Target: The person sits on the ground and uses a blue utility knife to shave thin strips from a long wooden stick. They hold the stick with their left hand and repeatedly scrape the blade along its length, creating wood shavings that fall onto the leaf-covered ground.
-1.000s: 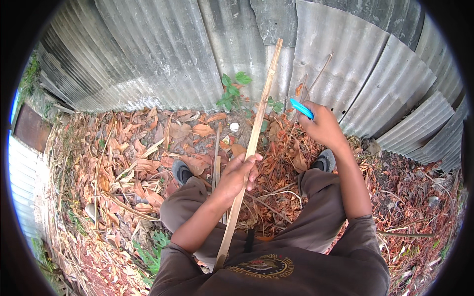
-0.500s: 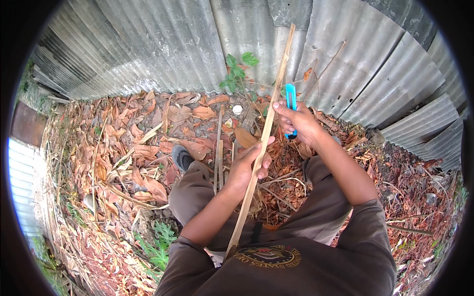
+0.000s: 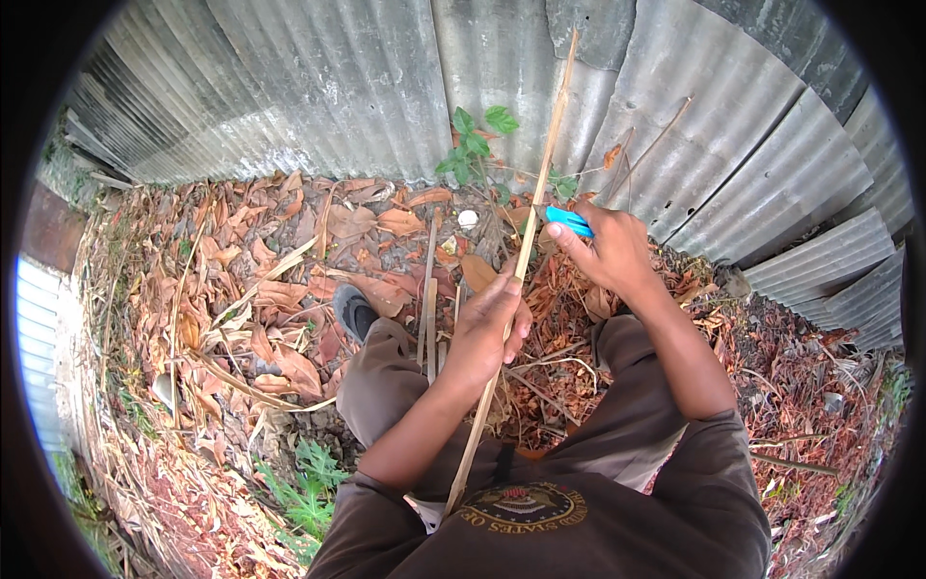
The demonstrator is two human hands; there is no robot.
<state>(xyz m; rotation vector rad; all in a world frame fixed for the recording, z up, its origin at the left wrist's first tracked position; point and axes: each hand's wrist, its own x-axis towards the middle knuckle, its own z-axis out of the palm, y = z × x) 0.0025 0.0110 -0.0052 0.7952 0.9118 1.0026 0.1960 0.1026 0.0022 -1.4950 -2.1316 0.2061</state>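
Note:
A long, thin strip of split bamboo (image 3: 548,145) runs slantwise from my lap up past both hands, its far end pointed. My left hand (image 3: 490,323) is closed around its middle, thumb lying along it. Just beyond and to the right, my right hand (image 3: 610,246) grips a turquoise utility knife (image 3: 569,222). The knife's front end points left and meets the strip's right edge; how far the blade is out is too small to tell. My right fingers wrap over the handle and hide its rear end.
Dry brown leaves (image 3: 289,280) cover the ground. More narrow wood strips (image 3: 429,299) lie between my legs, near my shoe (image 3: 355,311). A corrugated metal fence (image 3: 318,87) stands ahead, with a small green plant (image 3: 470,145) at its foot and a thin twig (image 3: 661,140) leaning nearby.
My right hand has turned the knife from upright to sideways, bringing its front end against the strip. The strip has rolled to show a narrower side; my left hand still holds it.

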